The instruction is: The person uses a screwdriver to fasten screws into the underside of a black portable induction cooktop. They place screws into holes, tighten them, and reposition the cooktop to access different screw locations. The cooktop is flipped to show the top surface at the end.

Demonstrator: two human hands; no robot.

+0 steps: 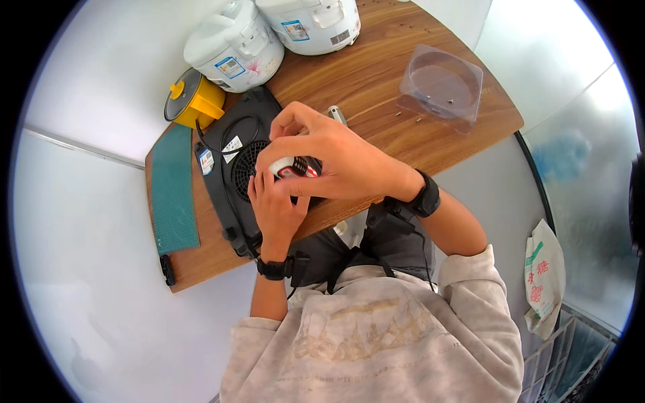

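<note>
Head view — a flat black appliance (219, 189) on the bench (366, 87)

The right hand (329, 154) arches over it, a red-and-white tool (294, 169) showing between curved thumb and fingers; the left hand (277, 209) is just beside, fingers close together — what either pinches, I cannot tell.

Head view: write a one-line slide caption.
Left hand and right hand at a red, white and black object over a vented black appliance on a wooden table.
</note>
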